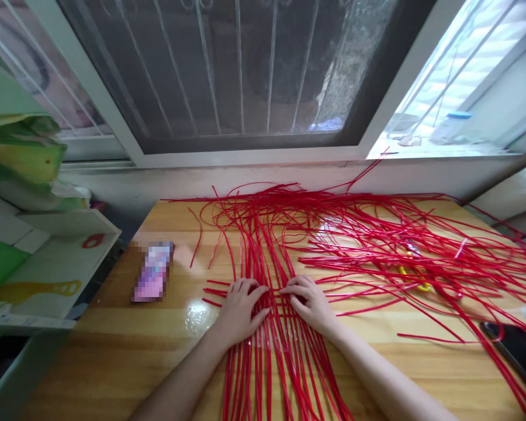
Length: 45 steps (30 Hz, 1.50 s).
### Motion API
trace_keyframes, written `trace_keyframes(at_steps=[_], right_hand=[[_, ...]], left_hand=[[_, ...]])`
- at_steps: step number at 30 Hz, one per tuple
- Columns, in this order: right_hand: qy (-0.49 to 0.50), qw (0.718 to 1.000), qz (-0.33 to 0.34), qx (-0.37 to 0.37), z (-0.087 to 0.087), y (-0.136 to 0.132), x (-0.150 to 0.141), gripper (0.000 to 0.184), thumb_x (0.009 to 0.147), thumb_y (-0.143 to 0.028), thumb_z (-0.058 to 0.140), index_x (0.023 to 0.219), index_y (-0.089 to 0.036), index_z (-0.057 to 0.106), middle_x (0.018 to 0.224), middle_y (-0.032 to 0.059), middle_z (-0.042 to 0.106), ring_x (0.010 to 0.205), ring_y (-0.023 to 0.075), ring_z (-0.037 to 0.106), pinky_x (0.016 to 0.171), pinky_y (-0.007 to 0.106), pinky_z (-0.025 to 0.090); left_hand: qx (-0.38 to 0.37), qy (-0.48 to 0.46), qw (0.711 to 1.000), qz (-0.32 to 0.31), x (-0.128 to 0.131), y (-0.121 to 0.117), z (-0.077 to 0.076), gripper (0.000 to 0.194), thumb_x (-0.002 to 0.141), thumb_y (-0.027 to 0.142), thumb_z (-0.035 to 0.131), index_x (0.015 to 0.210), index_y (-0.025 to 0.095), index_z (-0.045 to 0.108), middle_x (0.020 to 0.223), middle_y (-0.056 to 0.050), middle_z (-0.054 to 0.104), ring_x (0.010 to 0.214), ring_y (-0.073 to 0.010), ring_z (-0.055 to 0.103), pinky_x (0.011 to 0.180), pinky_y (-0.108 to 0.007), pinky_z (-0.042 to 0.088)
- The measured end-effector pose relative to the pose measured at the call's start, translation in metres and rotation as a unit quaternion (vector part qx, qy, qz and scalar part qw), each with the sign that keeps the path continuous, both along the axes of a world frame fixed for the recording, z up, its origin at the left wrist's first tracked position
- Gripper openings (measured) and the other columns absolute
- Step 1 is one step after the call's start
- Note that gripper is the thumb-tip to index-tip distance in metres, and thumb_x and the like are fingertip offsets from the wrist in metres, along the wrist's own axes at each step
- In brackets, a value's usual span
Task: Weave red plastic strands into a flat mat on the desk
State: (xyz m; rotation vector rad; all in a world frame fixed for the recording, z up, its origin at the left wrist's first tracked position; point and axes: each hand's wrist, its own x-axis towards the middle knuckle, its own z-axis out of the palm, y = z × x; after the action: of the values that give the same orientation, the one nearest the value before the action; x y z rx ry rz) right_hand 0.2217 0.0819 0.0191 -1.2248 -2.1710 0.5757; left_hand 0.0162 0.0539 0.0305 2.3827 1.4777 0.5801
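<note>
Long red plastic strips [256,374] run lengthwise down the middle of the table. Several shorter crosswise strips [217,283] pass among them, their ends sticking out to the left, so a small woven patch lies between my hands. My left hand [243,310] rests on the patch's left side, fingers bent over the strips and thumb apart. On the right side, my right hand [309,301] lies palm down with its fingers spread over the strips. Its fingertips touch the weave; the undersides of both hands are hidden. Clear tape [199,318] shines on the table at the left.
A tangled heap of loose red strips [377,251] covers the table's back and right. Yellow-handled scissors [414,280] lie partly under it. A black phone [515,356] is at the right edge, and a pixelated pink-purple object [153,272] at the left. A barred window [245,76] stands behind.
</note>
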Motion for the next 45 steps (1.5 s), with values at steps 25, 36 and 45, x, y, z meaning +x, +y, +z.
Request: trace_keyframes(at_steps=[25,36,45], right_hand=[[0.160,0.978,-0.117,-0.065,-0.016,0.014,0.009,0.025,0.074,-0.013,0.040,0.096,-0.018,0.050,0.099,0.0080,0.045,0.078,0.0150,0.055,0.073,0.032,0.049],[-0.265,0.961,-0.075,-0.031,0.019,0.041,0.095,0.019,0.068,-0.012,0.046,0.080,-0.019,0.059,0.083,0.0056,0.060,0.082,0.0204,0.051,0.073,0.032,0.039],[-0.307,0.952,-0.006,0.021,0.023,0.058,0.081,0.013,0.069,-0.013,0.051,0.071,-0.022,0.061,0.078,0.0042,0.059,0.077,0.0202,0.052,0.067,0.031,0.037]], left_hand=[[0.048,0.035,0.990,-0.131,0.029,0.034,-0.001,0.047,0.081,0.043,0.045,0.125,0.028,0.038,0.132,-0.001,0.041,0.119,-0.0202,0.034,0.098,-0.039,0.029],[0.006,0.059,0.987,-0.151,0.027,0.038,-0.006,0.047,0.085,0.049,0.031,0.128,0.031,0.034,0.138,0.002,0.032,0.123,-0.0189,0.031,0.101,-0.039,0.027],[0.016,0.058,0.991,-0.117,0.030,0.031,-0.004,0.044,0.084,0.046,0.035,0.125,0.030,0.038,0.136,0.002,0.035,0.124,-0.0188,0.028,0.103,-0.042,0.022]])
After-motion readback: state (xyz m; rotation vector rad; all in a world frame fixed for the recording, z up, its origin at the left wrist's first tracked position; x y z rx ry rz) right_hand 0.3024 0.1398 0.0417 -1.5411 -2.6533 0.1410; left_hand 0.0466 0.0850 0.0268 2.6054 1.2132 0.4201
